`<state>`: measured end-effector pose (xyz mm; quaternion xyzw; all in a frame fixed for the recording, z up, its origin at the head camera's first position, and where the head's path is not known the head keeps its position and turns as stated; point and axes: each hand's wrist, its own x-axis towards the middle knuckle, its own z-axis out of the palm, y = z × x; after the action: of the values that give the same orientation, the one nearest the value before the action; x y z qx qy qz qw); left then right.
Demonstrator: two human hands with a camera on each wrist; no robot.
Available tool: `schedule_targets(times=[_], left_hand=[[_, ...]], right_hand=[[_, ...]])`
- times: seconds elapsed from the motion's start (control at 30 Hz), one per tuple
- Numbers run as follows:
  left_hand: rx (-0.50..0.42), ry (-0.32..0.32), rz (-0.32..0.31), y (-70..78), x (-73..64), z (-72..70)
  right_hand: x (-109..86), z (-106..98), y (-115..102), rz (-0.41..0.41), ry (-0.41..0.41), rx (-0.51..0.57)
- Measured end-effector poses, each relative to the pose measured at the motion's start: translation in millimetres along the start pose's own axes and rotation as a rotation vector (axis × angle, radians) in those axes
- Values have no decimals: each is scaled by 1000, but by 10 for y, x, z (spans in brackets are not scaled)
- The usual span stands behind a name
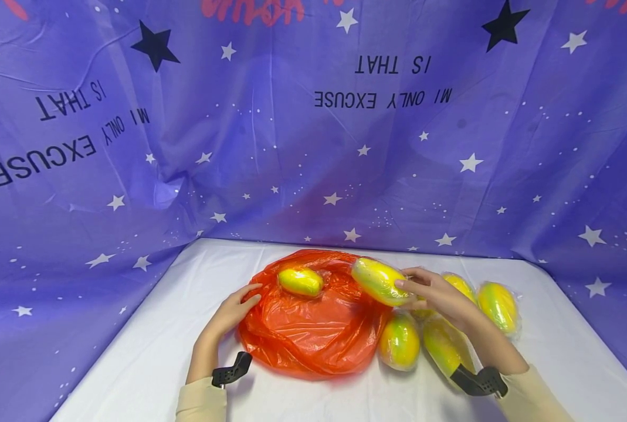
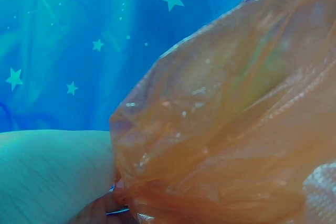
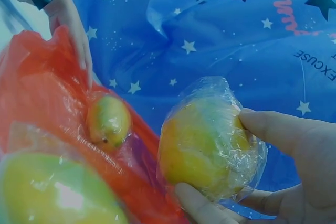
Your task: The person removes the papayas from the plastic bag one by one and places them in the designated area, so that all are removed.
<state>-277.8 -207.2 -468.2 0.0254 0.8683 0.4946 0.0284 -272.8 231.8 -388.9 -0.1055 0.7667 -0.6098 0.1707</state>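
Observation:
My right hand pinches a yellow-green mango in clear plastic wrap, over the right rim of a red plastic bag. In the right wrist view, thumb and fingers grip the wrapped mango from its side. The bag lies spread on the table with its mouth wide. Another wrapped mango rests in the back of the bag. At the bag's left rim is my left hand, its fairly straight fingers touching the plastic. The left wrist view shows the bag's film close up, hiding the fingertips.
Several more wrapped mangoes lie right of the bag, including one near its rim and one farther right. A white cloth covers the table. A purple star-printed curtain stands behind the table and at its sides.

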Motion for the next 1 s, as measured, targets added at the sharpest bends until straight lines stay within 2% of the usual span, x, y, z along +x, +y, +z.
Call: schedule_targets(times=[0.3,0.53,0.9,1.0], left_hand=[[1,-4,1,11,-9,1],[8,1,-2,7,-6,1],[15,3,-6,35,-10,1],[19,1,-8,22,-5,-2]], right_hand=[[-163,-85,87,31,40,-5],[-344,-189,102,33,89,-59],[-684,-560,145,40,179,-216],[-780,-654,181,39,190,-213]])
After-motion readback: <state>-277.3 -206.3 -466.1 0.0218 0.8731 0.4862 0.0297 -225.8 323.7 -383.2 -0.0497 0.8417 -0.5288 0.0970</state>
